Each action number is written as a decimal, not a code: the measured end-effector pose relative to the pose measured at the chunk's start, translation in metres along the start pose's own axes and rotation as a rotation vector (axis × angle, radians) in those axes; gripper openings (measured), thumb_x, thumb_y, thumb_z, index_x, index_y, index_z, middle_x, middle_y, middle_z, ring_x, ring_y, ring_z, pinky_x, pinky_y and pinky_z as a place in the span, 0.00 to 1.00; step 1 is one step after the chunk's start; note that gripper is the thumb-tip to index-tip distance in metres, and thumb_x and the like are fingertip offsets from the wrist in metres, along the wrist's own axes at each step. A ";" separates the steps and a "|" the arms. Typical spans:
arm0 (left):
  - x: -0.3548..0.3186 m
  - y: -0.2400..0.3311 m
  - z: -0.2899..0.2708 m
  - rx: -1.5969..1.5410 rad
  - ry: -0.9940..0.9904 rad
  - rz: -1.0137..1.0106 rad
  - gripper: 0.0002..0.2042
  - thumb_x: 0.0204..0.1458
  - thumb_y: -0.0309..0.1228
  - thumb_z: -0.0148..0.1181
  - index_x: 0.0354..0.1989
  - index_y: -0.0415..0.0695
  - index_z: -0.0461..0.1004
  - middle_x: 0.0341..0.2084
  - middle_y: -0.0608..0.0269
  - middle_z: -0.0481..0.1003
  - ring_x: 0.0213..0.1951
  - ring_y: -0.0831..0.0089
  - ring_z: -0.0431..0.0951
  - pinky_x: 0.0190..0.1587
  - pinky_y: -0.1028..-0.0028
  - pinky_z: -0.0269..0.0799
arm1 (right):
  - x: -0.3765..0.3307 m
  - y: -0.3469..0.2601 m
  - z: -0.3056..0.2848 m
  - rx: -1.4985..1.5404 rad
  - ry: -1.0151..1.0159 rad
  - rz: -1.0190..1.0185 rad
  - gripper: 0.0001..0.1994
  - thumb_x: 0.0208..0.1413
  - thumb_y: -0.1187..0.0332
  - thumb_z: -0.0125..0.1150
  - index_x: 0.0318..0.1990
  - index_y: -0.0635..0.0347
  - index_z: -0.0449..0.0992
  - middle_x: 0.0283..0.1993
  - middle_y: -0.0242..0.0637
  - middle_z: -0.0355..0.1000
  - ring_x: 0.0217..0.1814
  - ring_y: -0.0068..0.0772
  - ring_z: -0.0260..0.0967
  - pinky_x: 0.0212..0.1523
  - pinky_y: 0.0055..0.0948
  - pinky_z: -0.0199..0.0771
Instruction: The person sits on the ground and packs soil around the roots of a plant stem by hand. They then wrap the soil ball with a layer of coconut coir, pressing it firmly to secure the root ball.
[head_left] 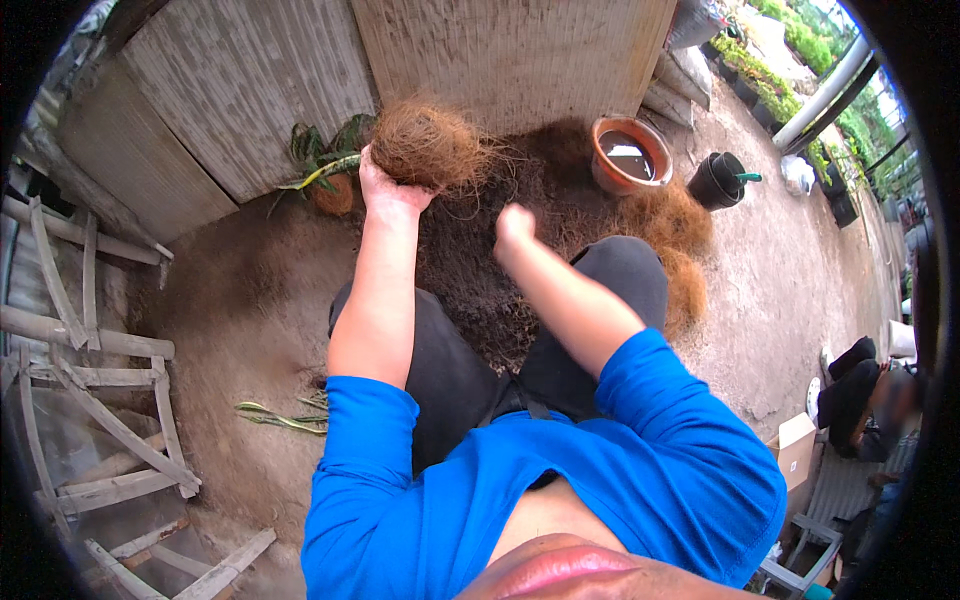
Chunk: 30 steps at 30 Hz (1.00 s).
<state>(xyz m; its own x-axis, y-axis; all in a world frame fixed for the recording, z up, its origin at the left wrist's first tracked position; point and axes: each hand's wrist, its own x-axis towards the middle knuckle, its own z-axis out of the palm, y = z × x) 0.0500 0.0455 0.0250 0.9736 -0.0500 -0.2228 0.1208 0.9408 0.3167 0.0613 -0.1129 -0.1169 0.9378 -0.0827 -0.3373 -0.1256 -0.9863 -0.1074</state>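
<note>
My left hand [393, 190] is closed around the underside of a shaggy ball of brown coconut fibre [425, 145], held up near the wall panels. A yellow-edged snake plant leaf [345, 165] reaches left from beside this hand; whether it grows from the held ball I cannot tell. My right hand [514, 228] is curled in over a heap of dark soil [450, 250], between my knees and the wall. Its fingertips are hidden, and anything within them does not show. A smaller fibre ball [335, 195] with leafy stems rests on the ground at the left.
A terracotta pot [631, 156] with dark liquid stands right of the soil. Loose coconut fibre [670, 220] lies by my right knee, with black pots [717, 181] beyond. Cut leaves [285, 418] lie at left, near a wooden frame [110, 375]. Another person [865, 400] sits at far right.
</note>
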 end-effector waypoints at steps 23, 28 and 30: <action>-0.020 0.013 0.006 0.000 0.105 0.169 0.24 0.48 0.46 0.37 0.47 0.45 0.68 0.46 0.54 0.70 0.50 0.53 0.68 0.52 0.47 0.60 | -0.015 0.004 -0.121 2.422 -0.283 0.365 0.09 0.51 0.64 0.41 0.24 0.53 0.65 0.17 0.27 0.62 0.14 0.23 0.55 0.14 0.24 0.55; -0.054 0.050 0.003 0.014 0.070 0.319 0.22 0.50 0.41 0.37 0.46 0.40 0.68 0.45 0.52 0.70 0.49 0.55 0.69 0.51 0.51 0.64 | -0.023 0.044 -0.303 2.234 -0.325 -0.887 0.06 0.52 0.70 0.46 0.25 0.57 0.63 0.19 0.31 0.54 0.22 0.27 0.52 0.26 0.27 0.57; -0.055 0.053 0.002 -0.007 -0.020 0.309 0.22 0.51 0.42 0.37 0.46 0.40 0.68 0.45 0.52 0.69 0.49 0.55 0.69 0.51 0.51 0.64 | -0.033 0.070 -0.326 2.161 -0.199 -1.379 0.09 0.56 0.67 0.42 0.25 0.56 0.63 0.18 0.31 0.59 0.21 0.26 0.58 0.23 0.30 0.59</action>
<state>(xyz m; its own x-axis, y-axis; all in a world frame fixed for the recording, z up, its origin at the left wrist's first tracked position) 0.0032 0.0978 0.0558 0.9677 0.2321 -0.0989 -0.1826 0.9149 0.3601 0.1276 -0.2256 0.1916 0.7376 0.2527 0.6262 0.0920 0.8811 -0.4639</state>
